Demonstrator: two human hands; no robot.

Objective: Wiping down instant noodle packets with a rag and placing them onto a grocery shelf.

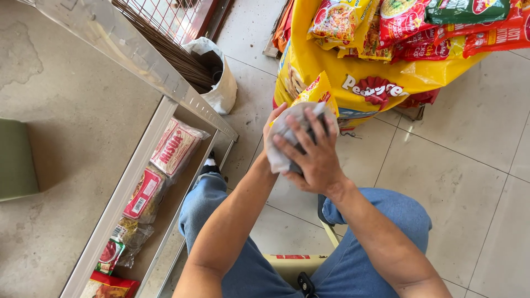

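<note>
Crumpling grey-white cloth (287,144) (wadded, creased)

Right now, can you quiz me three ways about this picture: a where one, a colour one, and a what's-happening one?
1. Where do the clear noodle packets lie?
A. on the metal shelf
B. on the person's lap
C. inside the white bag

2. What colour is the big sack?
A. blue
B. yellow
C. black

3. What are the hands doing?
A. hanging empty
B. both holding a grey-white packet
C. gripping the broom

Answers: 1 A, they lie along the shelf; 2 B, its plastic is yellow; 3 B, left hand and right hand wrap it.
</note>
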